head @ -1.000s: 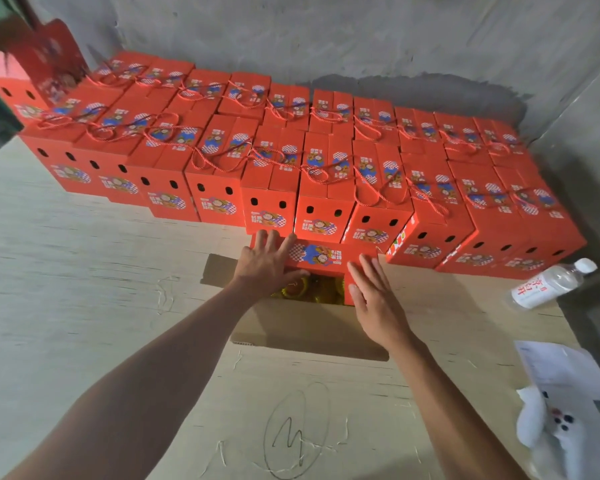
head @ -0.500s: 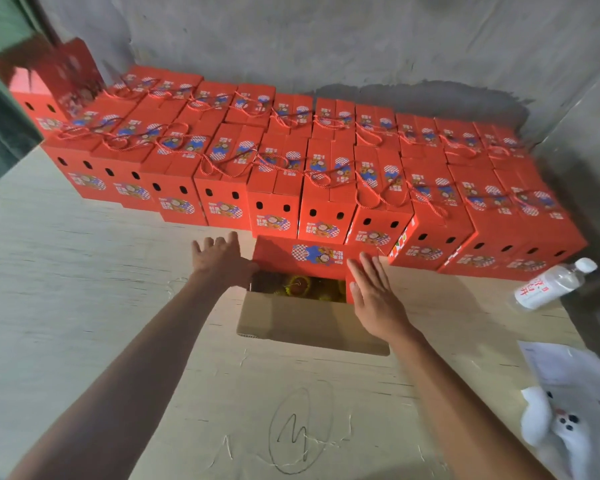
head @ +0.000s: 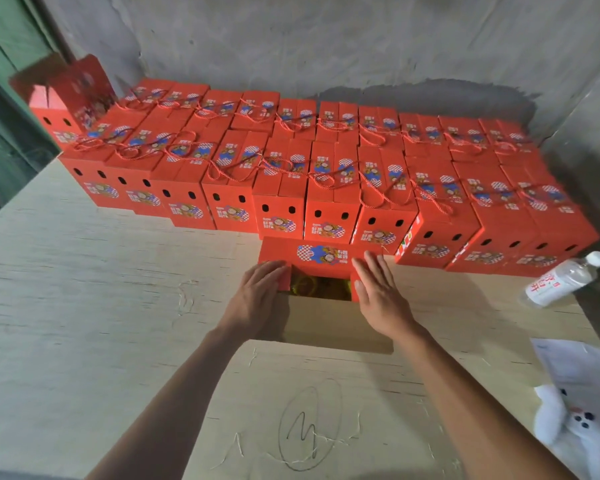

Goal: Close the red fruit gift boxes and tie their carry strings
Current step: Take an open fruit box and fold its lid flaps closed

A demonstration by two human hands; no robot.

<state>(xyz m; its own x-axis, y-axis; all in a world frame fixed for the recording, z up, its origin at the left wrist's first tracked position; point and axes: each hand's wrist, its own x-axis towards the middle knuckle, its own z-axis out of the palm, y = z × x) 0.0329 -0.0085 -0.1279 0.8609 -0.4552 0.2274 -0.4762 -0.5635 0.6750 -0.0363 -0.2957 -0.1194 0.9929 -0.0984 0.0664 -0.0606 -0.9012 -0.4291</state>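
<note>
Here: pale plywood table [head: 84,306] against grey concrete wall [head: 326,39]; both hands' fingers [head: 371,268] flat, pressing open box [head: 326,252] flaps.

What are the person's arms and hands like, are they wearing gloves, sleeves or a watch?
Nothing is worn: the left hand and right hand are bare, without gloves, rings or a watch in view. Both forearms are bare too, with no sleeve showing right down to the frame's edge.

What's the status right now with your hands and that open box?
Left hand flat on left side flap, right hand flat on right flap. Open box still unclosed, fruit showing. Finished boxes packed close behind; nothing blocking.
</note>
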